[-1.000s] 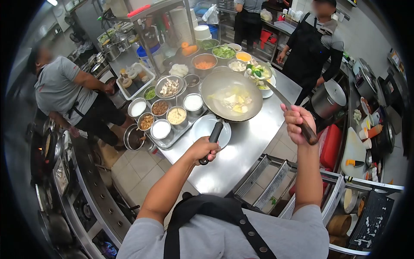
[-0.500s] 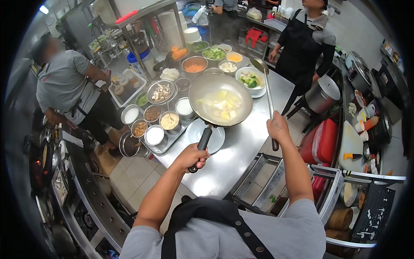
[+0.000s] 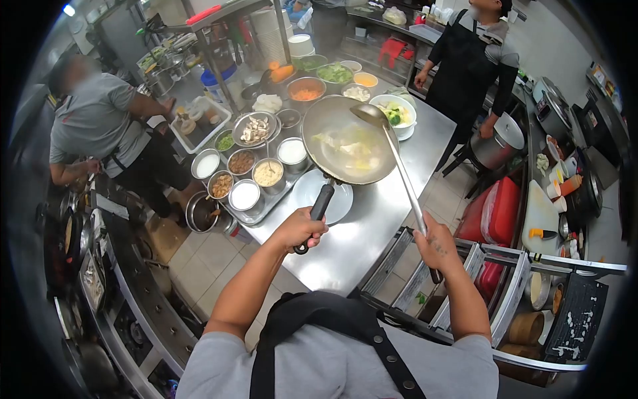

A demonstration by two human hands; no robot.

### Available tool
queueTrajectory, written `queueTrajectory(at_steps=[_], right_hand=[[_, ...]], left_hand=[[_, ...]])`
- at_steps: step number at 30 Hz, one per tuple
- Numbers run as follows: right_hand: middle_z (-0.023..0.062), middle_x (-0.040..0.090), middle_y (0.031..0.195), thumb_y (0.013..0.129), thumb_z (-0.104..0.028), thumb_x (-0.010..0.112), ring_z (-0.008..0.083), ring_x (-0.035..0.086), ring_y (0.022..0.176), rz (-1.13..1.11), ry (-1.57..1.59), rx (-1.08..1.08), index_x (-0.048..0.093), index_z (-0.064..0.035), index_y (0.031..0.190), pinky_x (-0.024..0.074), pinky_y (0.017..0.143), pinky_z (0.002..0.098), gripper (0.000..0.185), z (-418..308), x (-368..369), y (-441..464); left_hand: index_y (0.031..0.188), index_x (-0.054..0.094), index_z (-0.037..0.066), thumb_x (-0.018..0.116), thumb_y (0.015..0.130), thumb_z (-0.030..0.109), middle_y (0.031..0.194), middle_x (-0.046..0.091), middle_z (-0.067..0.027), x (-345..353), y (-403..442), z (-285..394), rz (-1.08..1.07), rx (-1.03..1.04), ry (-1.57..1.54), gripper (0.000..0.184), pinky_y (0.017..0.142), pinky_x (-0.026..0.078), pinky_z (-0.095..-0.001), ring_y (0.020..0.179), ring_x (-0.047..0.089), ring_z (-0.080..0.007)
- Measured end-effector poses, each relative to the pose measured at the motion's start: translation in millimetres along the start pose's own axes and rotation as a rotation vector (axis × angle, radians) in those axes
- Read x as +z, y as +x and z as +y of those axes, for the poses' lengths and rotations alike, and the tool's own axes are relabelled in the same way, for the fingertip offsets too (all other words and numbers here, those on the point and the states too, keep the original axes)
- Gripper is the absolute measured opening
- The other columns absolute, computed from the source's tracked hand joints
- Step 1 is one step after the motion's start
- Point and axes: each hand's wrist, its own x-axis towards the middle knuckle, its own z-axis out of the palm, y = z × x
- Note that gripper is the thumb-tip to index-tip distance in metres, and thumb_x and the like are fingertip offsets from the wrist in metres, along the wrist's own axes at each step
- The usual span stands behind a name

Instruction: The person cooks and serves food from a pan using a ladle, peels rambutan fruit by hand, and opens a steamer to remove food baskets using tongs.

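Observation:
My left hand (image 3: 302, 230) is wrapped round the black handle of a wok-like pan (image 3: 325, 123), held over the metal table. Pale pieces and some liquid lie in the pan, partly blurred. In my right hand (image 3: 437, 245) is a long-handled metal ladle (image 3: 407, 181), its head over the pan's right rim. Close to that rim stands a white bowl (image 3: 410, 124) with broccoli and other vegetables. Partly hidden beneath the pan is a white plate (image 3: 342, 207).
Left of the pan, a tray (image 3: 276, 207) holds several metal containers of ingredients. More bowls of cut vegetables line the table's back. One person (image 3: 109, 113) stands at left, another (image 3: 468, 73) at right beside a large pot (image 3: 497, 139). Metal racks (image 3: 425, 282) flank my right arm.
The ladle's head has moved left, from above the vegetable bowl to over the pan's rim, and my right hand has come nearer my body. My left hand still holds the pan.

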Motion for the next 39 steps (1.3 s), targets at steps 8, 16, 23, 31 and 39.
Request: queueTrajectory(at_steps=[8,16,23,31,39], right_hand=[[0.0138,0.062,0.080,0.080,-0.012,0.061,0.0329,0.064,0.071,0.026,-0.540,-0.125,0.044,-0.0087,0.131,0.0510,0.061,0.0449,0.054,-17.3,2.8,-20.9],[0.0114,0.061,0.080,0.078,-0.010,0.063,0.0316,0.063,0.068,0.030,-0.645,-0.072,0.046,-0.0112,0.133,0.0507,0.059,0.0433,0.058,-4.5,-36.4,-69.4],[0.0098,0.058,0.077,0.070,-0.008,0.069,0.0305,0.062,0.067,0.116,-0.530,-0.183,0.047,-0.0139,0.134,0.0493,0.058,0.0435,0.069,-39.5,-34.2,-79.9],[0.0115,0.059,0.077,0.075,-0.014,0.066,0.0314,0.062,0.066,0.037,-0.727,-0.059,0.053,-0.0127,0.129,0.0500,0.059,0.0434,0.056,-9.9,-56.2,-96.8],[0.0099,0.057,0.068,0.083,-0.011,0.057,0.0233,0.059,0.057,0.003,0.119,0.120,0.054,-0.0042,0.124,0.0444,0.051,0.0335,0.042,2.5,-25.0,-48.7]], left_hand=[[0.086,0.045,0.003,0.061,0.076,-0.001,0.057,0.046,-0.0012,-4.8,-14.4,-2.0,-0.044,-0.016,0.038,0.019,0.036,0.034,-0.0239,0.038,0.044,-0.0092],[0.087,0.046,0.002,0.060,0.077,-0.004,0.055,0.047,-0.0008,-14.4,-30.4,-5.7,-0.056,0.011,0.046,0.018,0.036,0.034,-0.0223,0.038,0.043,-0.0086],[0.086,0.045,0.002,0.060,0.078,-0.004,0.055,0.046,-0.0010,-16.4,-32.8,-4.2,-0.083,0.003,0.000,0.018,0.035,0.033,-0.0228,0.037,0.043,-0.0088],[0.085,0.045,0.003,0.060,0.077,-0.003,0.055,0.046,-0.0013,-16.6,-43.3,-0.3,-0.049,0.020,0.064,0.019,0.035,0.032,-0.0229,0.037,0.042,-0.0087],[0.084,0.045,0.003,0.061,0.076,-0.002,0.055,0.047,-0.0013,-13.9,-45.3,-2.7,-0.024,0.030,0.111,0.019,0.036,0.033,-0.0244,0.037,0.043,-0.0091]])
